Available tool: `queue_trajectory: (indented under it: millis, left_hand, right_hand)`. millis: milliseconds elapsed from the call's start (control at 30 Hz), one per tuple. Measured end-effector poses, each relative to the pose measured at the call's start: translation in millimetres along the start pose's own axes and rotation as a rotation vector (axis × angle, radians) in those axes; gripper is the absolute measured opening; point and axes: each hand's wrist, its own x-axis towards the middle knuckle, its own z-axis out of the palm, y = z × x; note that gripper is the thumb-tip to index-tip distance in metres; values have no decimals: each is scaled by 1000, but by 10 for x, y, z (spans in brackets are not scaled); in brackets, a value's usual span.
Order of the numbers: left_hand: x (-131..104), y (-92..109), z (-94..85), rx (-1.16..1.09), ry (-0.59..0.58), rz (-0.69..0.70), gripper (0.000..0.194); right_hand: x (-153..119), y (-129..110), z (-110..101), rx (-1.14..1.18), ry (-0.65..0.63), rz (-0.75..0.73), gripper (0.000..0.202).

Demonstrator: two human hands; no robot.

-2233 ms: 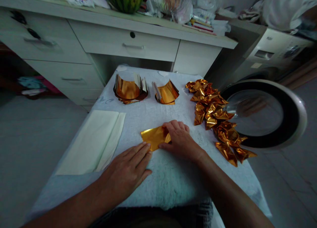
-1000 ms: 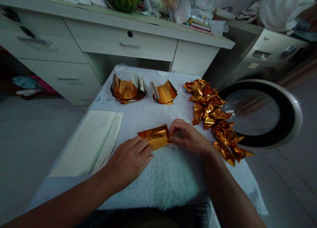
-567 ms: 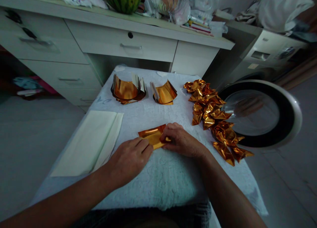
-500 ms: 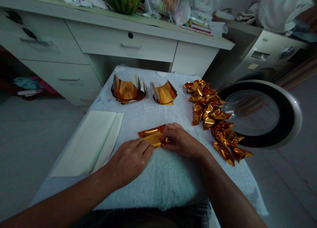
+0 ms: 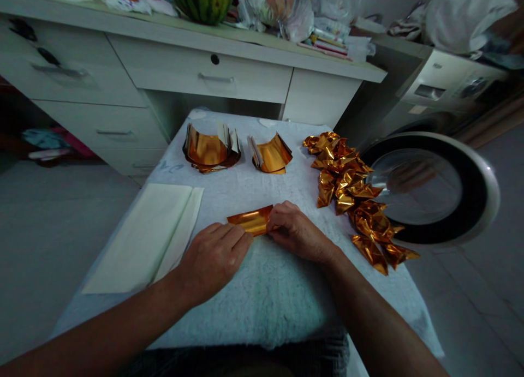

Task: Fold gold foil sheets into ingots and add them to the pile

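A sheet of shiny gold foil paper (image 5: 251, 220) lies between my hands, curled into a narrow strip over the cloth-covered table (image 5: 282, 295). My left hand (image 5: 221, 257) is closed on its near left edge, fingertips partly hidden. At the right end, my right hand (image 5: 297, 229) pinches the same sheet between thumb and fingers. Beyond them stand two stacks of curved gold foil sheets, a larger stack (image 5: 210, 148) on the left and a smaller stack (image 5: 272, 153) beside it. Several folded gold foil pieces (image 5: 347, 189) are heaped along the table's right side.
White folded paper (image 5: 141, 229) lies on the table's left. Behind the table is a white drawer cabinet (image 5: 184, 66) bearing a watermelon (image 5: 202, 0) and plastic bags. An open washing machine door (image 5: 475, 191) juts close to the table's right edge.
The near edge of the foil has been rolled away from me, so the sheet looks narrower. Both hands keep their hold and have barely shifted.
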Motion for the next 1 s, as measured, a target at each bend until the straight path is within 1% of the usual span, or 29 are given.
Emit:
queue_trajectory:
  millis: [167,300,433,533,667,767,833,900,1000]
  left_hand:
    - [-70,-80,-49,-13,-28,36,26]
    - [-149,-135,-84,-11,-50,29,28]
    - [-185,-158,-80,-7,-66,27,26]
    - [-157,-168,-84,-3,-68,38,24]
    - [-42,-159,-95,-9,-14,-33,11]
    - [62,-123,-67,-19,9,-49,20]
    - [107,-94,-26,-32,-18,-39,13]
    - [121,-69,20,-28,-49,-20,16]
    - [99,-49,68,-33,-90,-2,21]
  right_hand:
    - [1,-7,-30,2,68,-30,11]
    - [11,-31,-64,-16,62,-35,13]
    - [19,-31,-72,-20,72,-55,14]
    - [11,-17,-87,-37,108,-61,13]
    - [1,-11,-101,-33,178,-67,13]
    - [6,-11,-84,-32,198,-98,13]
    - [7,-5,-68,-29,181,-109,13]
    - [1,5,-59,-30,143,-91,11]
    - [-15,19,-62,-45,60,-22,10]
